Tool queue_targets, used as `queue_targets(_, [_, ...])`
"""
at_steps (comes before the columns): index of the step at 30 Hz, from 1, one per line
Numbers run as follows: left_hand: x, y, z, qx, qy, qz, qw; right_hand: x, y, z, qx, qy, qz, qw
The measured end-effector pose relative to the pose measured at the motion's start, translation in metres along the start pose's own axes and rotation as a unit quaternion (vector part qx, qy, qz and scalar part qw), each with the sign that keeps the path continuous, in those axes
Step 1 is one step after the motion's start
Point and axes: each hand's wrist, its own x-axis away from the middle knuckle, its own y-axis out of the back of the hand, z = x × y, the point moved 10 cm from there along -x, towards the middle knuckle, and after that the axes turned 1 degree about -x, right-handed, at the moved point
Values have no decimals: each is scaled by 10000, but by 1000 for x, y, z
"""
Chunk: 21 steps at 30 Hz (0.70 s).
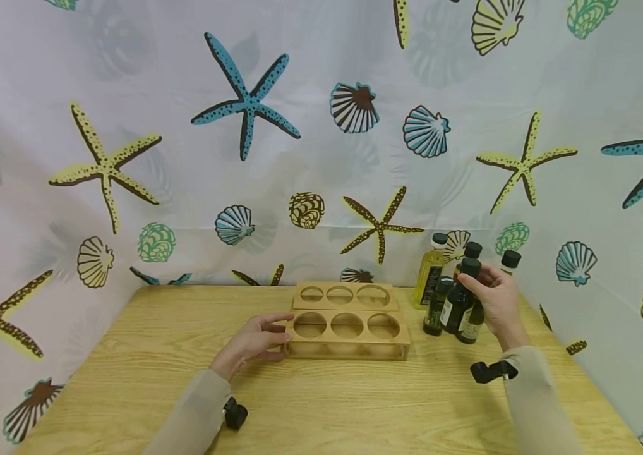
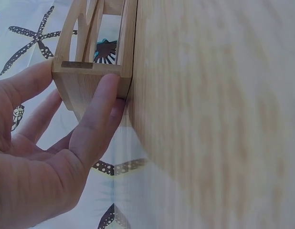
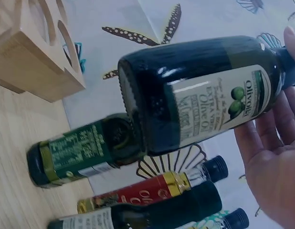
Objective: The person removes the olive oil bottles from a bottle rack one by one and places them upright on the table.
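Note:
My right hand point(image 1: 500, 306) grips a dark olive oil bottle point(image 1: 456, 308) by its neck. Tilted in the head view, this bottle hangs in front of several other bottles; its cream label with green olives shows in the right wrist view. At the left end of a two-level wooden rack point(image 1: 347, 349), my left hand point(image 1: 252, 341) holds the end panel point(image 2: 85, 88) between thumb and fingers. Round holes line both levels of the rack, and no bottle stands in them.
Behind the held bottle are a yellow oil bottle point(image 1: 429, 278), a small dark green bottle point(image 1: 435, 313) and a red-labelled bottle point(image 3: 147, 190). Another black-capped bottle point(image 1: 510, 260) stands beyond my right hand. A patterned curtain point(image 1: 310, 158) rises at the back of the wooden table point(image 1: 327, 404).

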Motion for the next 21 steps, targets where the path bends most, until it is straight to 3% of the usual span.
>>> queue_targets(9, [1,0,-1,-11,16,-29,10000,1,22,9,-264,162,-213,9993])
queue_targets(14, [0,-1,0,-23,2,-27,10000,5,40,10,-494,189,-604,9968])
queue_targets(21, [0,0,0,1,-6,-37,10000,12,66,7,-204,20,-1312,9911])
